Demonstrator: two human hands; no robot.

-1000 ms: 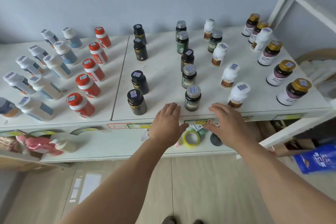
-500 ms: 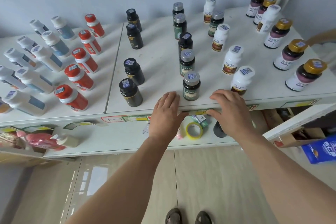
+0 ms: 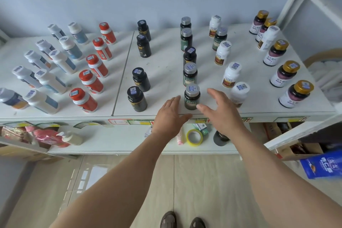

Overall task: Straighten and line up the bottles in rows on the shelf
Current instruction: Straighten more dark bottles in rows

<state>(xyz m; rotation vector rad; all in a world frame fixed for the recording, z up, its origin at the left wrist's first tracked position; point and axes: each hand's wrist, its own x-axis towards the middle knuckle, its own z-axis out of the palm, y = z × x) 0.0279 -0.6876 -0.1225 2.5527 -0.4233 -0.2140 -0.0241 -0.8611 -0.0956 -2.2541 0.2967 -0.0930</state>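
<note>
Right hand [image 3: 220, 111]: fingers spread wide, holding nothing, just right of the front silver-capped bottle [image 3: 192, 96], apparently poised to steady its side.
Left hand [image 3: 170, 114]: flat and relaxed at the shelf [image 3: 166, 72] front edge, just left of that bottle, likely as the opposing guide.
Silver-capped bottle: upright, nearest the edge, heading a column that runs toward the wall.
Column behind: wavers slightly, probably why both hands bracket it.
Neighbours: black bottles [image 3: 137, 99] left, white bottles [image 3: 239, 94] right, gold-capped bottles [image 3: 296, 94] far right.
Below: yellow tape roll [image 3: 194, 137] on the lower shelf.
</note>
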